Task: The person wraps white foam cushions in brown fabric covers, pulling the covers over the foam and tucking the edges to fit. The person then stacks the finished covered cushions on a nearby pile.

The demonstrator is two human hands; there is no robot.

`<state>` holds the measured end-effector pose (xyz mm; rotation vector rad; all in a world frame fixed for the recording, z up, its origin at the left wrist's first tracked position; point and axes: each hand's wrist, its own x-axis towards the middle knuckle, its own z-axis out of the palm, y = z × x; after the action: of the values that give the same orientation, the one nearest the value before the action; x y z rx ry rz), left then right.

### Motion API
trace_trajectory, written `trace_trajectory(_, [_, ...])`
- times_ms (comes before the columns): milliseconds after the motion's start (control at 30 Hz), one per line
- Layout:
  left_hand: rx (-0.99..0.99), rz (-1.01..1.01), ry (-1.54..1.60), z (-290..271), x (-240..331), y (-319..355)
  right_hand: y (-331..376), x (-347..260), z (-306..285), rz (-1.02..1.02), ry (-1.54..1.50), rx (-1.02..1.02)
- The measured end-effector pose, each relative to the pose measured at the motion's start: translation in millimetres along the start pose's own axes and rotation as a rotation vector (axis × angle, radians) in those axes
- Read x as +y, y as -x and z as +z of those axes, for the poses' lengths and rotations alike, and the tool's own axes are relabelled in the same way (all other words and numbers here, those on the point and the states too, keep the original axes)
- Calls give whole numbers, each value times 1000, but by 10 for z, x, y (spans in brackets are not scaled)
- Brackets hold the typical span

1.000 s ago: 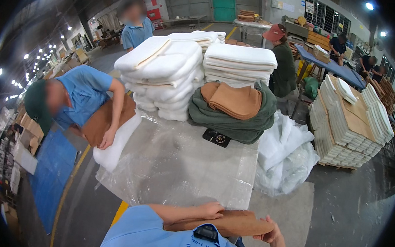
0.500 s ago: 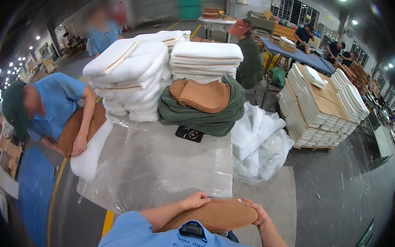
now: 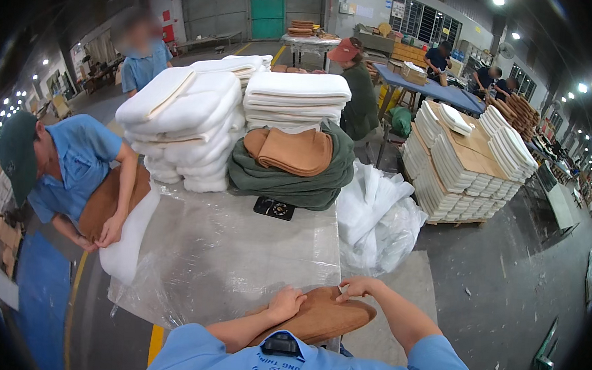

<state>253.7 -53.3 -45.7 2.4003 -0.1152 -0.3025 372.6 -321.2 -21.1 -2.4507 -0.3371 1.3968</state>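
A brown fabric cushion cover (image 3: 322, 317) lies at the near edge of the plastic-covered table (image 3: 237, 256), against my chest. My left hand (image 3: 287, 303) presses flat on its left part, fingers curled over it. At the cover's upper right edge my right hand (image 3: 355, 286) pinches the fabric. Further back on the table lie folded brown covers (image 3: 291, 151) on a heap of dark green fabric (image 3: 296, 181), between stacks of white foam cushions (image 3: 191, 124).
On the left a co-worker in a blue shirt (image 3: 73, 164) bends over a brown cover and white foam (image 3: 126, 239). A small black device (image 3: 274, 208) lies mid-table. Crumpled clear plastic (image 3: 379, 217) and a pallet of white pads (image 3: 467, 161) stand to the right. More people work at tables behind.
The view has swung and dipped toward the table. My hands slid along the brown cover: the left now presses its left part, the right pinches its far right edge.
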Motion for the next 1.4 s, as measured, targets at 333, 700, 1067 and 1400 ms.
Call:
trace_trajectory(333, [-535, -203, -6, -522, -622, 196, -242, -331, 82, 60, -150, -106])
trace_trajectory(700, [-97, -340, -77, -183, -506, 346, -439, -497, 532, 255, -1068, 160])
trace_trajectory(1067, [-80, -451, -181, -133, -473, 179, -385, -586, 574, 135, -642, 484])
trace_trajectory(1400, [-10, -403, -191, -38, -480, 197, -436, -520, 603, 83, -663, 483])
